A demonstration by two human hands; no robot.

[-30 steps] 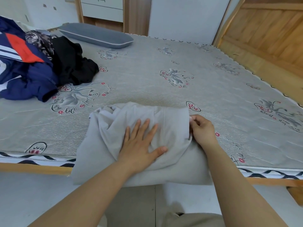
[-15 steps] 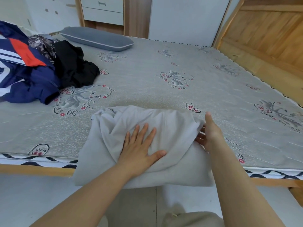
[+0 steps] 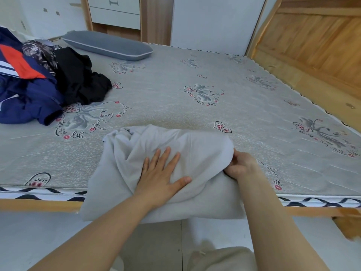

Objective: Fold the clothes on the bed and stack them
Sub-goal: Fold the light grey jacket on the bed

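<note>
Grey garment (image 3: 205, 145): lower centre of frame, partly folded, lying on near edge of bed (image 3: 175, 114); its bottom part hangs over bed edge toward floor. Top layer bunched and creased at left, smoother at right.

Left hand (image 3: 162, 173): flat on middle of garment, fingers (image 3: 166, 155) straight and spread, pressing cloth down; holds nothing.

Right hand (image 3: 241, 165): at garment's right edge, curled, gripping the fold there; fingertips tucked under cloth, so exact pinch hidden.

Unfolded pile, upper left of frame, well apart from garment: navy jacket w/ red and white panels (image 3: 25, 89), black garment (image 3: 82, 81), patterned item (image 3: 39, 53) betw. them. Grey pillow (image 3: 107, 45) at far side of bed.

Status (est.): one item mid-fold; no stack seen yet.

Risks (est.):
- Overhang may drag item off bed if left palm lifts early.
- Bunched left side likely to lock in creases, give lopsided fold, unless smoothed first.
- Right-side pull against pinned centre could skew layers, undo alignment.
</note>
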